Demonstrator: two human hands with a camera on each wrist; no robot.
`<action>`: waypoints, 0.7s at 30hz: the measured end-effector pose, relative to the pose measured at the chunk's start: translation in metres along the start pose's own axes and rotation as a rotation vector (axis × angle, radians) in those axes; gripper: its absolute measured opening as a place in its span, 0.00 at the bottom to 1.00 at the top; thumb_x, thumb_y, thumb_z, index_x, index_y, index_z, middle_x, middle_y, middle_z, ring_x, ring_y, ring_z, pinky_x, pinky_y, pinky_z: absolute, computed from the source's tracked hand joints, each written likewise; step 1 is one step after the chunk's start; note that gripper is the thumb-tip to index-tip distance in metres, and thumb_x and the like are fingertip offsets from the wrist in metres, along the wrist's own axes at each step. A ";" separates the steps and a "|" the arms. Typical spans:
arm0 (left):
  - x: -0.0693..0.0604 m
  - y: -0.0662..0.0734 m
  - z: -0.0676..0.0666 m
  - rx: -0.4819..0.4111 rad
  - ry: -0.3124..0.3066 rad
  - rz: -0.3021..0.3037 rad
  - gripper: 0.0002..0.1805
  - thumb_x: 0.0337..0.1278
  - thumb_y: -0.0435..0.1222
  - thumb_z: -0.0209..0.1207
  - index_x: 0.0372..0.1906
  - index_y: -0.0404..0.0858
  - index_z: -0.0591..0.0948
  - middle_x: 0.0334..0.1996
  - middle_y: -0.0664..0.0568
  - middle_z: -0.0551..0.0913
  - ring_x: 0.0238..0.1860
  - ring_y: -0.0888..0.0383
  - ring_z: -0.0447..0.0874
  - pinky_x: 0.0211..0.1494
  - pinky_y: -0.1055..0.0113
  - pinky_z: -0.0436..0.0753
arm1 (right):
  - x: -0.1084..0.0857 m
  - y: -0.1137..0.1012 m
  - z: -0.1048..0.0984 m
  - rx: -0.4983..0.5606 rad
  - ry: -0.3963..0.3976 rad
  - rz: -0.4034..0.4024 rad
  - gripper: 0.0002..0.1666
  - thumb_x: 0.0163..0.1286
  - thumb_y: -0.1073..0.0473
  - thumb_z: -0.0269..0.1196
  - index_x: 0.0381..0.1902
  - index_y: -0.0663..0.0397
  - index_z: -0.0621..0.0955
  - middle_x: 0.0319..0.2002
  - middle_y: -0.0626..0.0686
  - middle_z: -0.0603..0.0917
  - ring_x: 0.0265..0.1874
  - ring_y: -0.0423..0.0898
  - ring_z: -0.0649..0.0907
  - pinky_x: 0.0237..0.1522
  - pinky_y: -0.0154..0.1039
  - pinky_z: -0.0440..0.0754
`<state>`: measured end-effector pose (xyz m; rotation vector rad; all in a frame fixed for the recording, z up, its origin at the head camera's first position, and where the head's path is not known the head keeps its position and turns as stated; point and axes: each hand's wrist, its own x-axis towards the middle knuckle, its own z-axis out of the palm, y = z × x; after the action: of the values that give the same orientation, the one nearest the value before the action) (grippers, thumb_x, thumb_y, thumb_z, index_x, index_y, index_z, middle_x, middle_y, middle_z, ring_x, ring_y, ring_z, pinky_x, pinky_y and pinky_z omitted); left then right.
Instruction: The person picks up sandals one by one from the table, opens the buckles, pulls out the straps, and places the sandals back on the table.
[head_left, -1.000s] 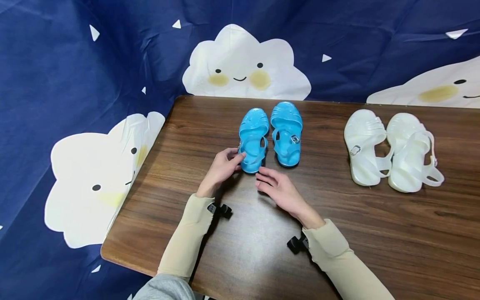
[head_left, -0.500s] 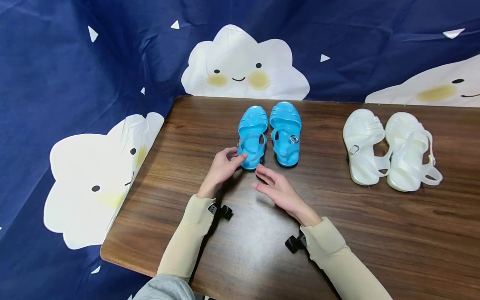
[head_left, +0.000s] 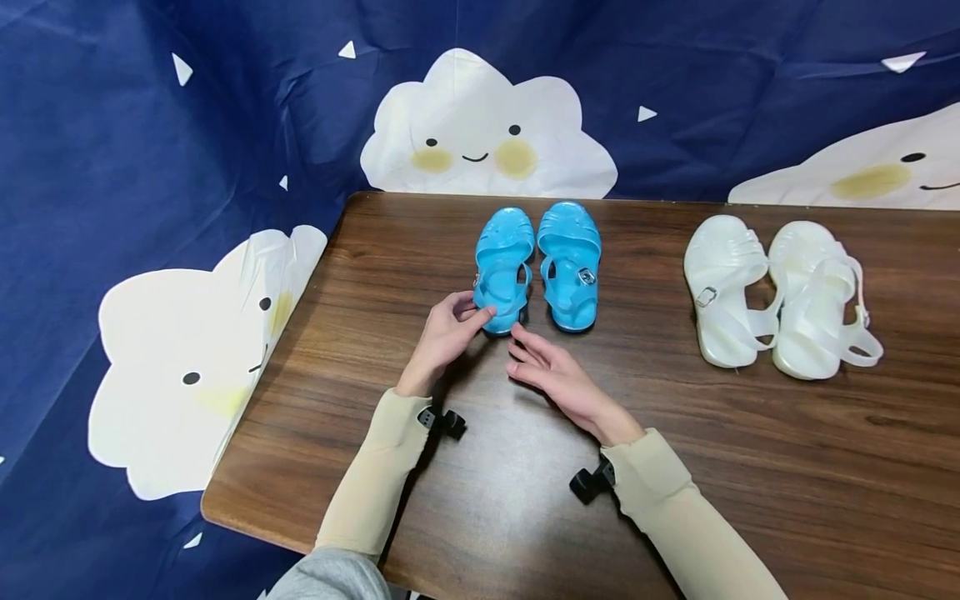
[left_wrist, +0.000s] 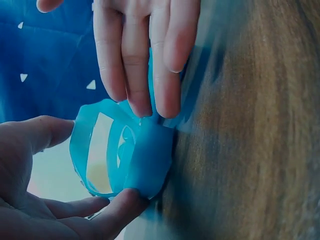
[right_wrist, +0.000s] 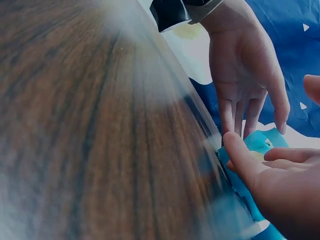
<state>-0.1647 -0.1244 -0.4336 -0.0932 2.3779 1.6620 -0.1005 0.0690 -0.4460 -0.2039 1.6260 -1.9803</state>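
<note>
A pair of blue jelly sandals lies toes away on the table. My left hand (head_left: 442, 337) holds the heel of the left blue sandal (head_left: 504, 258), its thumb at the heel strap and its fingers along the outer side. In the left wrist view, thumb and fingers stand at opposite edges of that sandal's heel (left_wrist: 150, 160). My right hand (head_left: 558, 375) has its fingers fairly straight, the tips at the back right of the same heel. The right blue sandal (head_left: 572, 242) lies beside it, untouched, with a silver buckle on its strap.
A pair of white jelly sandals (head_left: 727, 292) lies at the right, close together. The wooden table (head_left: 337, 375) ends at a blue curtain (head_left: 675, 50) with white clouds behind and on the left. A small black camera (head_left: 588, 483) sits at the right wrist.
The left blue sandal has slid a little away from me, its toe now nearly level with the right one. Both hands have followed slightly. The other sandals hold their places.
</note>
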 end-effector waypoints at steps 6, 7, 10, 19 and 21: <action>0.001 0.001 0.000 -0.008 0.012 -0.014 0.31 0.58 0.46 0.63 0.63 0.34 0.71 0.57 0.41 0.79 0.59 0.51 0.79 0.63 0.57 0.76 | -0.001 -0.002 0.000 0.026 -0.015 0.010 0.42 0.73 0.59 0.54 0.77 0.54 0.46 0.78 0.49 0.46 0.77 0.49 0.51 0.73 0.49 0.57; 0.001 0.001 0.000 -0.012 0.018 -0.013 0.31 0.59 0.45 0.63 0.63 0.34 0.71 0.57 0.41 0.79 0.59 0.51 0.79 0.63 0.57 0.76 | -0.001 -0.001 0.000 0.028 -0.016 0.011 0.42 0.73 0.59 0.54 0.77 0.53 0.46 0.78 0.48 0.46 0.77 0.49 0.51 0.73 0.49 0.58; 0.002 0.000 0.001 -0.028 0.041 -0.005 0.29 0.59 0.43 0.62 0.63 0.34 0.72 0.57 0.40 0.78 0.59 0.50 0.79 0.63 0.57 0.76 | 0.001 0.000 -0.001 0.036 -0.019 0.014 0.42 0.74 0.60 0.53 0.77 0.53 0.46 0.78 0.48 0.46 0.77 0.49 0.51 0.72 0.47 0.60; 0.003 -0.002 0.001 -0.065 0.078 0.032 0.26 0.61 0.37 0.60 0.62 0.32 0.72 0.56 0.38 0.79 0.57 0.49 0.79 0.60 0.58 0.78 | 0.001 0.001 -0.002 0.041 -0.040 0.016 0.42 0.74 0.61 0.53 0.77 0.51 0.45 0.78 0.47 0.44 0.77 0.49 0.50 0.74 0.50 0.56; 0.003 -0.001 0.001 -0.061 0.076 0.038 0.25 0.61 0.36 0.60 0.62 0.31 0.72 0.56 0.38 0.79 0.57 0.49 0.79 0.61 0.57 0.78 | 0.000 0.000 -0.002 0.028 -0.052 0.016 0.42 0.74 0.61 0.53 0.77 0.51 0.45 0.78 0.48 0.44 0.77 0.49 0.50 0.74 0.50 0.55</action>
<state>-0.1669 -0.1240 -0.4355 -0.1248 2.3975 1.7795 -0.1017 0.0707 -0.4469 -0.2295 1.5622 -1.9684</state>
